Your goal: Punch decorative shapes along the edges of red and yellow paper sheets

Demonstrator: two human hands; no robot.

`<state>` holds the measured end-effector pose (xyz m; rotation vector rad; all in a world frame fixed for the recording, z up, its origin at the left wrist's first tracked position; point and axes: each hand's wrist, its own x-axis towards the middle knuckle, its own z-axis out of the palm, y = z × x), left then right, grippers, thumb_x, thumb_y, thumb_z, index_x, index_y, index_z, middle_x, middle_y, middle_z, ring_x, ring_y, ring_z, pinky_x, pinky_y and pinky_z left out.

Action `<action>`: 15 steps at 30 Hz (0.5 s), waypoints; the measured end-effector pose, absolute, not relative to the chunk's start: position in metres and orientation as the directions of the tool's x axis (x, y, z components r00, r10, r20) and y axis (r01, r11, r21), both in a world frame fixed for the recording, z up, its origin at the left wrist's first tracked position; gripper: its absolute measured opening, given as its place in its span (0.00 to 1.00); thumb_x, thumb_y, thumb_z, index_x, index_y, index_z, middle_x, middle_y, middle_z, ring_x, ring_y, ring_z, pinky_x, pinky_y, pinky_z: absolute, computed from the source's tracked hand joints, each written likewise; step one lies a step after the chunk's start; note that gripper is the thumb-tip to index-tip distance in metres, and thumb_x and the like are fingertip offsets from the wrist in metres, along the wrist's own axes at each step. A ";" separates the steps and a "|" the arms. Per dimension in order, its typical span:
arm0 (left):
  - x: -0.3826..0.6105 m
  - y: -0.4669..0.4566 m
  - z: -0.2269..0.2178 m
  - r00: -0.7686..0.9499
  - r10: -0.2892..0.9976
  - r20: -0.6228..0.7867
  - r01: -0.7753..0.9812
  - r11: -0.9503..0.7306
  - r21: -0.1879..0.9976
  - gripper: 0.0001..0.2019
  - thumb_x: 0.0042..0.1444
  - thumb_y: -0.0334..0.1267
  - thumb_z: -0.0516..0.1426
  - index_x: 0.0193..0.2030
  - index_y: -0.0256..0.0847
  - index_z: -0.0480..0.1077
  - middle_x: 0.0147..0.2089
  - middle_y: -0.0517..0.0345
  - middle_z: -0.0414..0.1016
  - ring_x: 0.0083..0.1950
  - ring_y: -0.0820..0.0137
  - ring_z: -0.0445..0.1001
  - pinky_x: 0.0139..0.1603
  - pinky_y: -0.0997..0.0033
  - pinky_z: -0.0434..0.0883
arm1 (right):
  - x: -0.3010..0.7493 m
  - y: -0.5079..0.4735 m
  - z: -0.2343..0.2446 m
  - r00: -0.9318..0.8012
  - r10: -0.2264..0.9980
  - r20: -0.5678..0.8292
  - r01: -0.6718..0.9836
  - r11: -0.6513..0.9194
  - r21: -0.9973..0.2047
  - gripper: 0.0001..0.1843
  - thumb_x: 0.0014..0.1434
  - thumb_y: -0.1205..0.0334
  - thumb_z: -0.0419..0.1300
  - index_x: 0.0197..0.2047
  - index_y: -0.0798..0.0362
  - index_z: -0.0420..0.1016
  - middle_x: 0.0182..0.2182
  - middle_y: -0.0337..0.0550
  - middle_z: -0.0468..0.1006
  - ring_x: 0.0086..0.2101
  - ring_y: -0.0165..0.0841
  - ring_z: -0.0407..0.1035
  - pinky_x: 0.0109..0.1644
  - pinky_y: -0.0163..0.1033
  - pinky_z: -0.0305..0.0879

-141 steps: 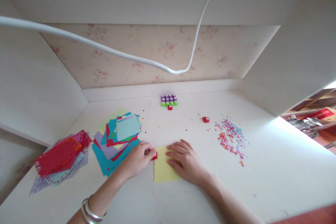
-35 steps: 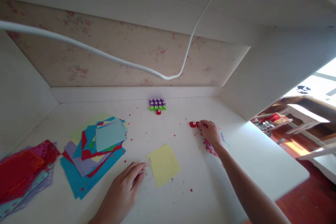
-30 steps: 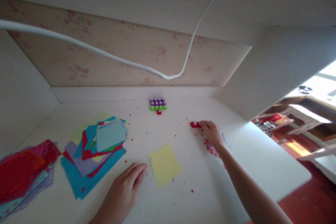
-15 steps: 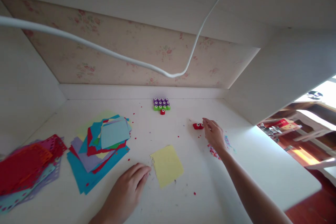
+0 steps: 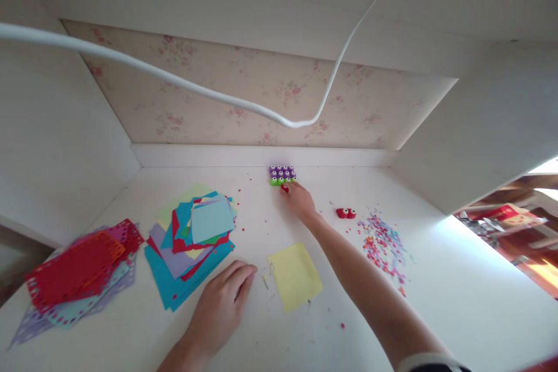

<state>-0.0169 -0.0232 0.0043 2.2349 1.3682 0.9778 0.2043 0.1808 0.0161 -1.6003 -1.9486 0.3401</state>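
At the bench's (image 5: 453,279) back, the right hand (image 5: 300,200) is at the red punch (image 5: 285,188), grip unclear, best pinched without nudging the green punches (image 5: 277,182), while the left hand (image 5: 224,302) curls closed near yellow paper (image 5: 295,276).

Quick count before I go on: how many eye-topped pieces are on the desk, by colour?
Purple pieces: 8
Green pieces: 4, partly covered by the right hand
Red pieces: 3, one of them at the right hand's fingertips
Total: 15
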 end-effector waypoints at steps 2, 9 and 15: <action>-0.019 -0.022 0.004 0.273 0.875 0.399 0.661 -0.473 0.583 0.10 0.67 0.35 0.49 0.45 0.44 0.72 0.42 0.56 0.77 0.44 0.68 0.78 0.46 0.69 0.75 | 0.204 0.179 0.016 -0.111 0.959 0.263 0.791 0.245 -0.561 0.11 0.64 0.65 0.54 0.44 0.53 0.78 0.47 0.51 0.78 0.47 0.42 0.72 0.54 0.46 0.64; -0.019 -0.022 -0.001 0.128 0.884 0.450 0.730 -0.391 0.561 0.12 0.66 0.40 0.52 0.53 0.45 0.69 0.51 0.53 0.75 0.52 0.64 0.76 0.53 0.65 0.74 | 0.195 0.119 0.027 -0.358 0.916 0.181 0.614 0.377 -0.693 0.14 0.60 0.66 0.59 0.50 0.50 0.75 0.44 0.41 0.81 0.42 0.32 0.77 0.48 0.37 0.72; -0.019 -0.022 -0.008 0.165 0.871 0.462 0.757 -0.412 0.507 0.20 0.62 0.44 0.57 0.59 0.44 0.66 0.55 0.50 0.74 0.56 0.59 0.74 0.57 0.58 0.74 | 0.179 0.051 0.045 -0.729 0.667 0.152 0.348 0.553 -0.757 0.20 0.61 0.65 0.60 0.56 0.44 0.72 0.47 0.40 0.80 0.45 0.35 0.75 0.52 0.40 0.71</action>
